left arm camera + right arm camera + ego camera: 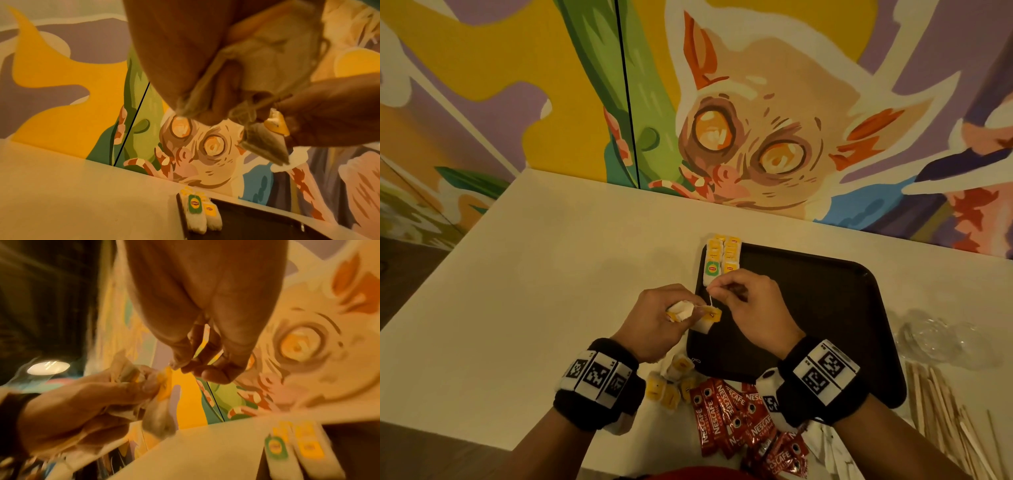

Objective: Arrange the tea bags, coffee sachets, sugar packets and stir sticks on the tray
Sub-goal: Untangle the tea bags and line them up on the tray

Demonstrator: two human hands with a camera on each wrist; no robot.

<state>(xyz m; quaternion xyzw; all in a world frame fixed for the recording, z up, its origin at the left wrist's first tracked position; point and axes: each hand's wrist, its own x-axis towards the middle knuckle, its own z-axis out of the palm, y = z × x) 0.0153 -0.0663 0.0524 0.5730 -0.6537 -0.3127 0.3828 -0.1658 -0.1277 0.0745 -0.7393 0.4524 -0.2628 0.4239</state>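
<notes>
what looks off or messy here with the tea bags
The two rows of tea bags at the tray's far left corner overhang its rim, and one has a green tag among yellow ones. The left hand grips a bunch while the right hand pinches a string.

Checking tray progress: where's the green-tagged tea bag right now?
Head view: the green-tagged tea bag lies at the near end of the left tea-bag row, at the black tray's far-left corner, just beyond the right hand.
</notes>
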